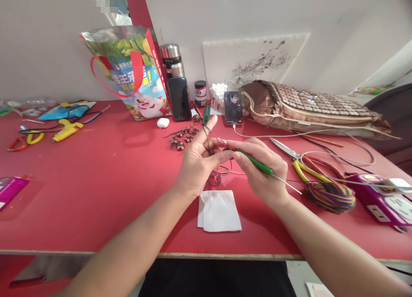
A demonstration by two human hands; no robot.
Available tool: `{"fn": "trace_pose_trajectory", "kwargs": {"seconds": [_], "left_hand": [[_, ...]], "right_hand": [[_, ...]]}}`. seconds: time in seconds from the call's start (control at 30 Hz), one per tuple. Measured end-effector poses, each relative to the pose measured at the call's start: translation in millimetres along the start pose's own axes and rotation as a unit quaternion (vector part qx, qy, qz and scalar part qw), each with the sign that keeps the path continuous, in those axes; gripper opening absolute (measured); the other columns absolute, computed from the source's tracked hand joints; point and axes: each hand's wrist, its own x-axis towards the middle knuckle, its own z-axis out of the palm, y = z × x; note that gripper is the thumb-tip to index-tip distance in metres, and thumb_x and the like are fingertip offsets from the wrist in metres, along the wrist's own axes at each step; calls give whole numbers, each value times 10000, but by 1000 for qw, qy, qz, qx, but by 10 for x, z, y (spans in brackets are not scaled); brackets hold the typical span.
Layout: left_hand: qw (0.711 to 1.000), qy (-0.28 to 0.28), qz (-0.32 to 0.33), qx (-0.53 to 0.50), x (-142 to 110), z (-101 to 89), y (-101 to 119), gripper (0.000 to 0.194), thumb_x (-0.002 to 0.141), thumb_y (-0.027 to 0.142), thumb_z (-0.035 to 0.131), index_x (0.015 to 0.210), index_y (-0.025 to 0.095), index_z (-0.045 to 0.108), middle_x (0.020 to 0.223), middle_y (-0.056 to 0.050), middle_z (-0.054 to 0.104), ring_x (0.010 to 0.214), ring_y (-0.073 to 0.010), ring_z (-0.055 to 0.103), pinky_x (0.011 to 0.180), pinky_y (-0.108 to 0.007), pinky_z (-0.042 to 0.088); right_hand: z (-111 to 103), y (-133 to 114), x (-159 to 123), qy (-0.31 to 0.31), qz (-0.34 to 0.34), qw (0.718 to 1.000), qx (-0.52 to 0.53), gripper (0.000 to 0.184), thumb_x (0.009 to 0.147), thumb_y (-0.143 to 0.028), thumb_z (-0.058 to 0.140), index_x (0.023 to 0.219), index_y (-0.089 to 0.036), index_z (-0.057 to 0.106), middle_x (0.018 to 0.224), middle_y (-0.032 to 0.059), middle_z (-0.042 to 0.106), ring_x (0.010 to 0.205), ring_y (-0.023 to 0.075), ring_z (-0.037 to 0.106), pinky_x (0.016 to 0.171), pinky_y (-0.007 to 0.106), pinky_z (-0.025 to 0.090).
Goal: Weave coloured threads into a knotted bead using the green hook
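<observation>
In my right hand (264, 170) is a crochet hook with a green handle (255, 161), its tip pointing left toward my other hand. My left hand (202, 159) has its index finger raised with multicoloured yarn (207, 140) wrapped round it. Thumb and fingers of that hand pinch a small dark multicoloured crochet piece (228, 151), mostly hidden by the fingers. Loose yarn (215, 178) lies on the table beneath my hands. Several small crocheted pieces (180, 140) in dark, orange and red lie just beyond my left hand. White paper napkins (222, 211) lie nearer to me.
Scissors (291, 153), a yarn bundle (330, 196) and a purple power strip (380, 198) sit on the right. Behind stand a shopping bag (131, 74), a black phone (179, 99), a lit phone (233, 108) and a patterned bag (309, 104). A yellow glue gun (67, 129) is at left.
</observation>
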Motion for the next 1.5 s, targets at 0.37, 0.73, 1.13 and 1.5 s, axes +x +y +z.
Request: {"fn": "trace_pose_trajectory", "kwargs": {"seconds": [0.37, 0.73, 1.13, 1.5], "left_hand": [[999, -18, 26, 38, 59, -37, 72, 1233, 711, 135, 1005, 1768, 306, 394, 737, 80, 744, 752, -124, 721, 769, -235, 573], [999, -20, -5, -26, 50, -33, 81, 1241, 735, 94, 977, 1786, 278, 343, 754, 82, 764, 743, -116, 731, 775, -234, 583], [997, -12, 49, 60, 43, -26, 94, 1098, 719, 118, 976, 1687, 371, 525, 755, 72, 733, 784, -161, 743, 822, -304, 629], [977, 78, 92, 175, -73, 89, 71, 1126, 829, 217, 961, 1772, 322, 355, 757, 60, 707, 621, -112, 506, 621, -247, 503]], "right_hand": [[-81, 4, -39, -55, -39, 997, -28, 310, 1047, -187, 692, 1336, -233, 795, 891, 31, 799, 704, 149, 714, 657, 292, 617], [10, -22, -10, -9, 98, 970, 222, 173, 1089, -338, 730, 1197, -270, 847, 743, -10, 762, 545, 109, 635, 508, 250, 528], [-27, -39, 36, -31, 151, 953, 259, 185, 1045, -401, 791, 1120, -252, 870, 681, -13, 717, 538, 104, 600, 468, 226, 462], [173, -57, -139, 30, 10, 999, 12, 239, 1074, -135, 648, 1224, -252, 792, 883, -10, 781, 691, 108, 684, 657, 236, 606]]}}
